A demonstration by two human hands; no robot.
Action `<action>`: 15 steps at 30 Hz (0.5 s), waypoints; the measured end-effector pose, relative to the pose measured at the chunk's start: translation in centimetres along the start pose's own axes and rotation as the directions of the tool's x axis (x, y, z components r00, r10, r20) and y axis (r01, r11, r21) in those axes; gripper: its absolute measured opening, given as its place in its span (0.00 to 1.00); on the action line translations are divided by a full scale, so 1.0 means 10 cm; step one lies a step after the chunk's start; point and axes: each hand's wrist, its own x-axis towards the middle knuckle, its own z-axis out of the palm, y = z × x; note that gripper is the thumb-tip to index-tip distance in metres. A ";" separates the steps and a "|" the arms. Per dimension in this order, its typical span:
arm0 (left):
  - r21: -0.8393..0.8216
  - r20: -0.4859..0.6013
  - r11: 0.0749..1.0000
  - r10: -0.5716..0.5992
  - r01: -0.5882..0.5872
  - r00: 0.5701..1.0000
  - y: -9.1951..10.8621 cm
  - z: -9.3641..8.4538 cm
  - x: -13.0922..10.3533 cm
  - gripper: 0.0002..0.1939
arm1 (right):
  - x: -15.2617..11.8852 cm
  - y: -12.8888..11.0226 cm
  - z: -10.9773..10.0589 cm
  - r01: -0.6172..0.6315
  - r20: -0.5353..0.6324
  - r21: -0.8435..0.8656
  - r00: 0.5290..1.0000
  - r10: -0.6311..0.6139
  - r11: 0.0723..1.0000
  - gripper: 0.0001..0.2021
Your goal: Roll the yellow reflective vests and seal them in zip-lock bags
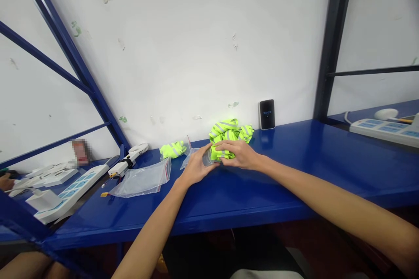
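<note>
On the blue shelf, my left hand [197, 165] is closed round the mouth of a clear plastic bag [207, 157]. My right hand [238, 154] grips a folded yellow-green reflective strap bundle [218, 153] at the bag's opening; how far it sits inside is hidden by my fingers. Just behind my right hand lies a loose heap of the same yellow-green reflective straps [229, 130]. To the left of my left hand, a bagged yellow-green bundle [173, 149] rests near the wall. Nearer the shelf's front left is a flat clear zip bag [144, 178].
A phone [267, 114] leans upright on the wall at the back right. A white handheld fan [138, 150] lies at the left. Power strips stand at the far left [73, 192] and far right [386, 130], beyond the blue left frame and dark right post [332, 48]. Another person's hand [6, 182] shows far left.
</note>
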 end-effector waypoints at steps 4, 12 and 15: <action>-0.026 -0.016 0.999 0.035 -0.035 0.999 0.05 -0.05 0.01 0.29 | 0.00 0.02 -0.02 0.018 0.060 -0.008 0.998 -0.017 1.000 0.14; -0.095 0.124 0.995 -0.032 0.044 0.992 0.07 -0.15 -0.01 0.35 | 0.01 -0.03 -0.07 0.095 0.161 -0.069 0.983 -0.083 0.993 0.15; -0.145 0.170 0.986 -0.054 0.079 0.984 0.07 -0.18 -0.02 0.35 | 0.00 -0.05 -0.08 0.101 0.220 -0.064 0.972 -0.084 0.993 0.16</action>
